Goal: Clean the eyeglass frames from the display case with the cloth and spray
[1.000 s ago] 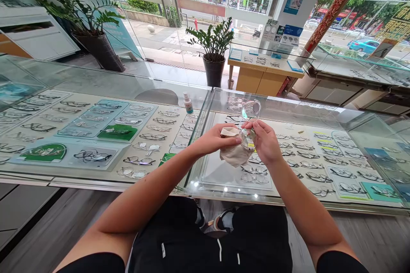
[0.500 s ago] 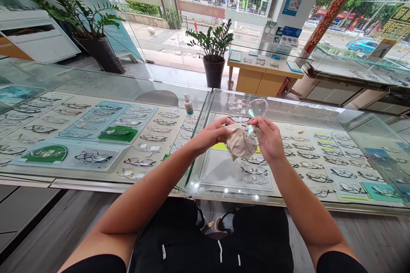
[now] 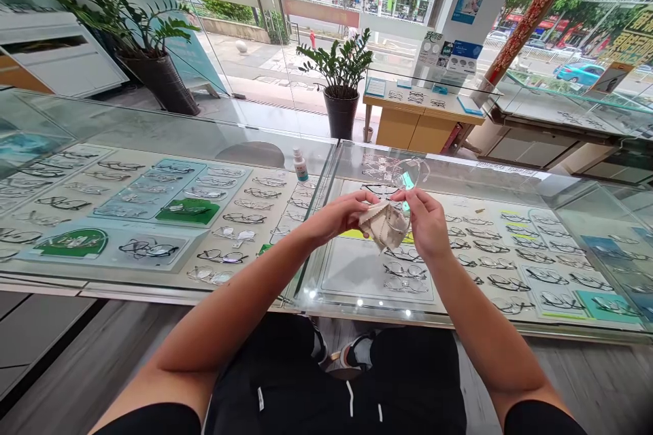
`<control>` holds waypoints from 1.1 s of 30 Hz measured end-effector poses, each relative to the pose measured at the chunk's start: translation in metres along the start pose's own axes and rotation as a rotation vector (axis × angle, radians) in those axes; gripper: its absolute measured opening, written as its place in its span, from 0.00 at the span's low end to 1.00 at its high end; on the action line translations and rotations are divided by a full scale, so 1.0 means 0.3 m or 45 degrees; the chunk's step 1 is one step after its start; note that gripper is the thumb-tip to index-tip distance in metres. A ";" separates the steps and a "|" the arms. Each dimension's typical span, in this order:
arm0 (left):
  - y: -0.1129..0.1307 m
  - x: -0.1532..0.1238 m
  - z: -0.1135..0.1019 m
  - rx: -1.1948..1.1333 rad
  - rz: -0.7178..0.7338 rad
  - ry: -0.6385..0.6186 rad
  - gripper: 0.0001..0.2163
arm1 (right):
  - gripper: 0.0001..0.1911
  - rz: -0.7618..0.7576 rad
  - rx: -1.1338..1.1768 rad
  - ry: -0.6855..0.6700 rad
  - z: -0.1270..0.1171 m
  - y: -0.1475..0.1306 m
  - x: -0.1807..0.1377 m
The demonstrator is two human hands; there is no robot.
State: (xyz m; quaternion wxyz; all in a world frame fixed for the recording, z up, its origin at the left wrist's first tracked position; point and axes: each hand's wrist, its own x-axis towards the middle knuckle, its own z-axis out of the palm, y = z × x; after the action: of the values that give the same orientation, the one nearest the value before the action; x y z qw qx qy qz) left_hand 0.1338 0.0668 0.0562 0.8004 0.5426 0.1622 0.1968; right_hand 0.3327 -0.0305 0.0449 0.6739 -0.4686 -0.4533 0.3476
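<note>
Beige cleaning cloth is bunched betw. both hands, above the glass counter, approx. over the seam where two display cases meet. Left hand has the fingers closed on the cloth, thumb on top, pinching it from the left side. Right hand is closed around the clear-frame glasses: thumb and first fingers grip the lower lens, which sits inside the cloth, so I judge the fabric is pressed on both faces of that lens. The other lens and the frame front stick up above the right hand, free, with a greenish reflection on it. Holding by the rim like this keeps the fingertips off the lens surface; that is my reading, not smth. seen directly.

Glasses and cloth are held in the air, not resting on the counter; both forearms come in from below, elbows near the knees, the person seems seated in front of the case.

Under the glass lie rows of spectacle frames on light trays, and more on the left side w/ green display pads. Small white bottle w/ blue label stands on the counter top, behind the left hand and well apart from it. Potted plant stands on the floor beyond, near a wooden table.
</note>
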 end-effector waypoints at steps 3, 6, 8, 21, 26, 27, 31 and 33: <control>-0.003 0.004 -0.008 -0.042 0.013 -0.011 0.14 | 0.16 -0.024 -0.014 0.010 -0.004 -0.006 0.003; -0.011 0.003 0.000 0.022 0.066 0.002 0.14 | 0.15 0.021 0.051 0.022 0.000 -0.014 0.000; -0.022 0.004 0.011 0.072 0.126 0.002 0.15 | 0.16 0.094 0.109 0.025 0.009 -0.016 -0.005; -0.082 0.025 0.059 0.113 0.018 -0.003 0.24 | 0.18 0.170 0.254 0.008 0.043 -0.003 -0.026; -0.074 0.015 0.072 0.118 0.084 -0.052 0.24 | 0.19 0.184 0.260 0.001 0.051 -0.002 -0.029; -0.075 0.015 0.074 0.116 0.095 -0.044 0.24 | 0.19 0.185 0.262 -0.009 0.054 -0.003 -0.030; -0.076 0.013 0.086 0.132 0.144 -0.012 0.25 | 0.19 0.179 0.269 -0.059 0.065 -0.012 -0.037; -0.076 0.011 0.093 0.140 0.165 -0.004 0.26 | 0.19 0.183 0.292 -0.066 0.069 -0.015 -0.039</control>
State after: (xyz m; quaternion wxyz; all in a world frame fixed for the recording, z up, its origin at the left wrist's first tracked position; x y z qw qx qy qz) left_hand 0.1532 0.0384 0.0449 0.7551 0.5955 0.1362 0.2382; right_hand 0.3095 -0.0359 0.0489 0.6846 -0.4106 -0.3930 0.4564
